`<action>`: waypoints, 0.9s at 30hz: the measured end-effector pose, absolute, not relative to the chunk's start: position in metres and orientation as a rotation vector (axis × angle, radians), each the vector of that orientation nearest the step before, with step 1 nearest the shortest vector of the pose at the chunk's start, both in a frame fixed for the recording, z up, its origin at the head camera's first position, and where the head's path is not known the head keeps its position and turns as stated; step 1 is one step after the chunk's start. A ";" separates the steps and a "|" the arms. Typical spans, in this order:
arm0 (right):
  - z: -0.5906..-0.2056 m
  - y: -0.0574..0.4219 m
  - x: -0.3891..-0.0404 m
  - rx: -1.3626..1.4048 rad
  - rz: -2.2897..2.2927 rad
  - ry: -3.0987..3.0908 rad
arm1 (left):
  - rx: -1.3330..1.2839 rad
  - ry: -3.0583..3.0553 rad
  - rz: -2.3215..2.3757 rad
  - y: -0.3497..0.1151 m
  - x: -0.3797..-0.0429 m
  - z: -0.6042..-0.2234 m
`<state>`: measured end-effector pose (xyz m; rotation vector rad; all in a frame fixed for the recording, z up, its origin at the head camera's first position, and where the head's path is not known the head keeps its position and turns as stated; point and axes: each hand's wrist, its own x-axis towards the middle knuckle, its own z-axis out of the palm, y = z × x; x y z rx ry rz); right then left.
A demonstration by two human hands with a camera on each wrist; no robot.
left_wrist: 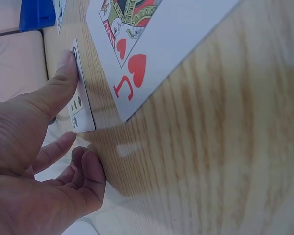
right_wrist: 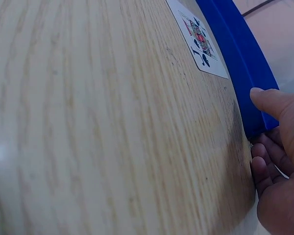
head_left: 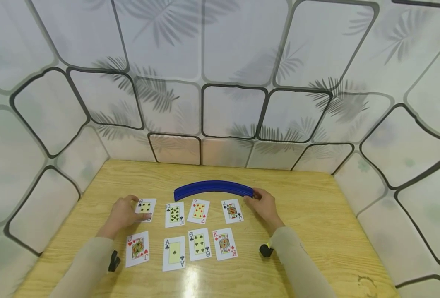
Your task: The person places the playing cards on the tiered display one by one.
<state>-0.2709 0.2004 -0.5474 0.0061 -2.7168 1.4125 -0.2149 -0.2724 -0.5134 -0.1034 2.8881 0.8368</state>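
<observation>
In the head view my left hand (head_left: 123, 213) is at a black six playing card (head_left: 145, 206) on the table's left. Its thumb and index finger reach opposite edges of that card, with the thumb on its face in the left wrist view. A jack of hearts (left_wrist: 127, 46) lies just nearer. My right hand (head_left: 263, 205) grips the right end of a curved blue card holder (head_left: 212, 187). The thumb lies on the holder's front, and the other fingers are partly hidden behind its end. A black jack (right_wrist: 201, 41) lies in front of the holder.
More face-up cards lie in two rows: a ten of clubs (head_left: 174, 214), seven of diamonds (head_left: 198, 211), ace of clubs (head_left: 174, 253), six of clubs (head_left: 200, 244) and king of diamonds (head_left: 225, 244). A patterned wall (head_left: 227, 151) surrounds the wooden table (head_left: 309, 207) at the back and sides.
</observation>
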 end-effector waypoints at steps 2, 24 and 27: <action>-0.548 0.201 -0.271 0.011 1.410 -2.720 | -0.105 2.888 0.836 -0.272 -0.214 -0.513; -0.551 0.202 -0.271 0.036 1.399 -2.697 | -0.010 2.881 0.750 -0.265 -0.216 -0.506; -0.551 0.202 -0.271 0.033 1.400 -2.697 | -0.049 2.856 0.779 -0.262 -0.216 -0.502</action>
